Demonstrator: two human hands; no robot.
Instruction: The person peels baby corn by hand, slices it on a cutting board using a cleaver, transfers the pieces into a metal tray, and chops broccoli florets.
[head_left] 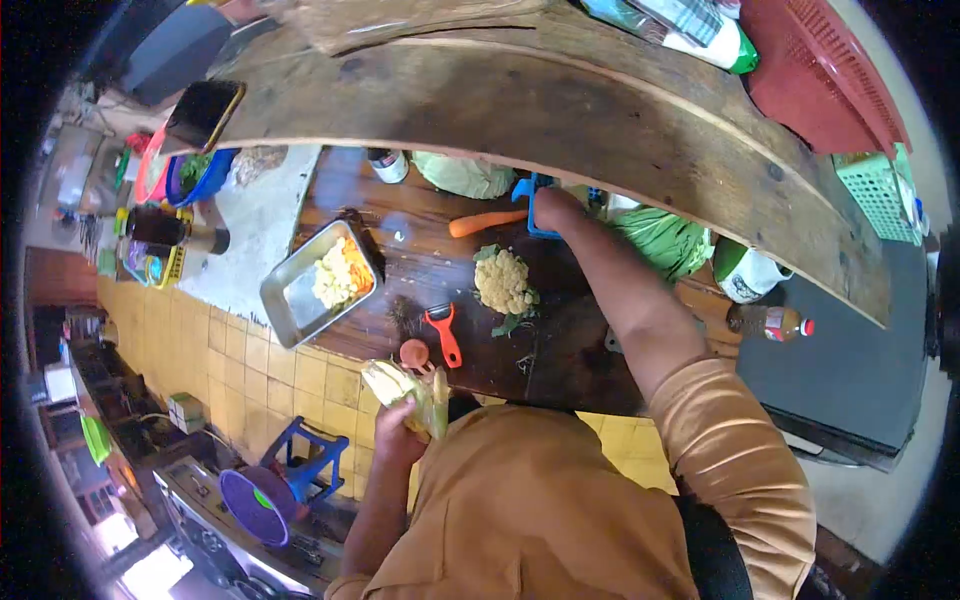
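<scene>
My left hand (396, 424), low at the table's front edge, is wrapped round a pale yellow-green bundle (432, 404) that looks like vegetable in leaves or a thin bag; its kind is unclear. Under the shelf, my right hand (558, 208) reaches into a small blue basket (533, 232), its fingers hidden. Just left of the basket lies a carrot (486, 223). A cauliflower (503, 283) with some leaves sits mid-table. Between it and my left hand is an orange peeler (443, 335). A metal tray (290, 312) holds cut pale and orange vegetables (343, 272).
A wooden shelf (560, 95) overhangs the table's back. Beneath it are a cabbage (462, 175), a jar (388, 166) and leafy greens (664, 240). A bottle (788, 324) lies at right. A phone (205, 115) rests on the shelf's left end. A blue stool (312, 460) stands on the floor.
</scene>
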